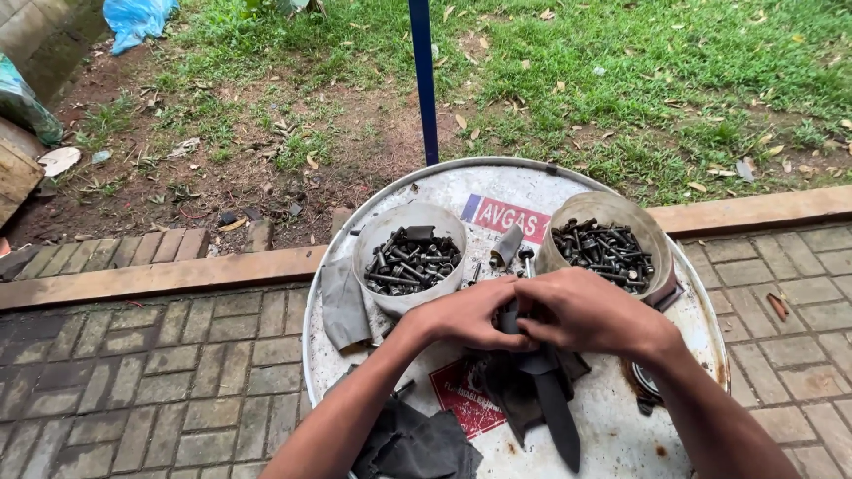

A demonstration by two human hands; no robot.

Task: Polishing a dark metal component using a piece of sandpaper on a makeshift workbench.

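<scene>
Head view: the left hand (466,315) and right hand (586,310) meet over the drum tabletop (621,435), both grips clamped on a dark strip (555,408) hanging between two tubs of bolts (410,257). A jerk could likely topple a tub.

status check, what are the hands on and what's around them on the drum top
Left hand and right hand together, gripping a dark strap-like piece. Two tubs of bolts behind: left tub, right tub. Dark rags near the forearms.
</scene>
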